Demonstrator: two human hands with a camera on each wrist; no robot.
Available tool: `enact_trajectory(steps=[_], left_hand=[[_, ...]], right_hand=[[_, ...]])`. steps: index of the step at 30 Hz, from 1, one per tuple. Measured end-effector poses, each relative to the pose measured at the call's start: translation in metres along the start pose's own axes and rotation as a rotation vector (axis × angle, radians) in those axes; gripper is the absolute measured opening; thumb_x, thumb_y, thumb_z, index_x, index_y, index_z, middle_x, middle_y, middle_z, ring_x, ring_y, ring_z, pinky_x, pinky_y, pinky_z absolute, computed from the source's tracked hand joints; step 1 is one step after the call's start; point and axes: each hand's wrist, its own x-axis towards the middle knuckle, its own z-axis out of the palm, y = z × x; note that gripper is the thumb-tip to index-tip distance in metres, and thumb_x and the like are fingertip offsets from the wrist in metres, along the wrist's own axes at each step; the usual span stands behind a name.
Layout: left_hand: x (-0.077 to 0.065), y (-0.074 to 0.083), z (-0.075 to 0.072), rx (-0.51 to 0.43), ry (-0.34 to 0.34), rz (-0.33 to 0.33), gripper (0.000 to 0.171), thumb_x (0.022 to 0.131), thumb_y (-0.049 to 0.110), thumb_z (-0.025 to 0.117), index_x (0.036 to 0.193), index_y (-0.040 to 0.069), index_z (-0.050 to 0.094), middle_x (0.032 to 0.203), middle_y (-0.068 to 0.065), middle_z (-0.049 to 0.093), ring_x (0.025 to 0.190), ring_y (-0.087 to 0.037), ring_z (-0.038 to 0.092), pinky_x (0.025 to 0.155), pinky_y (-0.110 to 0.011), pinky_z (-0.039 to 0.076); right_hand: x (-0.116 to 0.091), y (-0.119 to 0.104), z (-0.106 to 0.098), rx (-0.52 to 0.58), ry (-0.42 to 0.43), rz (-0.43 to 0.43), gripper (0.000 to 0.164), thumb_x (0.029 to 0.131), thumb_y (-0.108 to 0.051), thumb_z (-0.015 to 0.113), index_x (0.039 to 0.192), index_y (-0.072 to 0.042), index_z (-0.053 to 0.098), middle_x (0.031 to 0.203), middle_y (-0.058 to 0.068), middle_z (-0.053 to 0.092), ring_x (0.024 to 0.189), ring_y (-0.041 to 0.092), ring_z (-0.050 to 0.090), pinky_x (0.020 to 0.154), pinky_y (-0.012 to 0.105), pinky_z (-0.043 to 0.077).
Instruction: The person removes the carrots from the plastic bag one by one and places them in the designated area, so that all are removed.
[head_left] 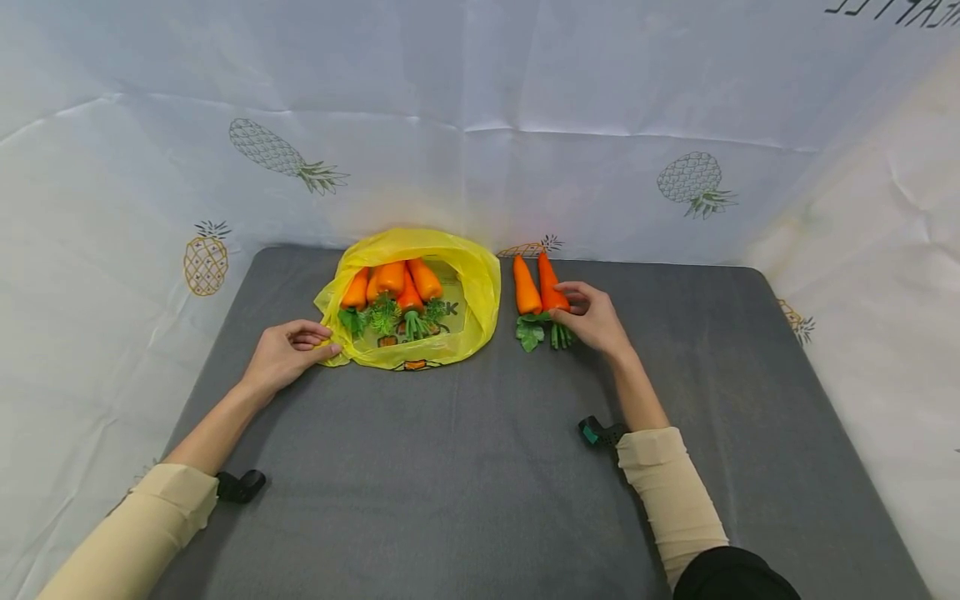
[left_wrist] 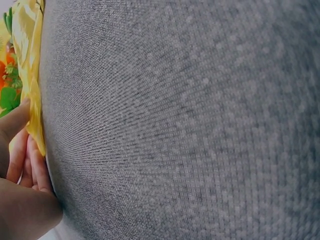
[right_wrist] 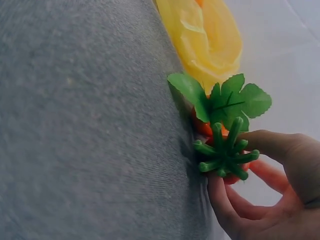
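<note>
A yellow plastic bag (head_left: pixel 483 312) lies with its mouth open on the grey table, several orange carrots (head_left: pixel 425 280) with green tops inside it. My left hand (head_left: pixel 288 354) pinches the bag's left edge between thumb and fingers; the left wrist view shows the yellow film (left_wrist: pixel 34 107) at the fingertips. Right of the bag, two carrots lie side by side. My right hand (head_left: pixel 592 317) grips the right-hand carrot (head_left: pixel 550 283) near its top, thumb on one side and fingers on the other. Its stubby green stems (right_wrist: pixel 227 155) face the right wrist camera. The other carrot (head_left: pixel 526 287), with broad leaves, lies just left of it.
The grey cloth-covered table (head_left: pixel 450 483) reaches back to a white curtain (head_left: pixel 465 183) printed with pineapples, which also hangs at both sides. Black wrist mounts (head_left: pixel 242 486) stick out from both cream sleeves.
</note>
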Motion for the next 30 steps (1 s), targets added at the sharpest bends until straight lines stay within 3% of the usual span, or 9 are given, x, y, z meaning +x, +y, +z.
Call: enact_trajectory(steps=[17, 30], left_hand=[[-0.002, 0.0, 0.0, -0.04, -0.018, 0.011, 0.044, 0.099, 0.031, 0.082, 0.129, 0.0, 0.073, 0.122, -0.024, 0.073, 0.086, 0.011, 0.063, 0.079, -0.01, 0.055], [-0.002, 0.001, -0.002, -0.041, -0.017, 0.009, 0.044, 0.099, 0.031, 0.082, 0.129, 0.0, 0.073, 0.121, -0.022, 0.072, 0.087, 0.01, 0.063, 0.079, -0.009, 0.054]], right_hand=[[0.002, -0.015, -0.016, 0.013, 0.001, 0.021, 0.054, 0.104, -0.017, 0.074, 0.153, -0.005, 0.058, 0.157, 0.03, 0.055, 0.139, 0.05, 0.061, 0.111, 0.066, 0.054], [0.007, -0.054, -0.012, -0.044, -0.005, -0.078, 0.051, 0.103, -0.017, 0.075, 0.152, -0.009, 0.061, 0.156, 0.026, 0.058, 0.133, 0.046, 0.065, 0.105, 0.063, 0.058]])
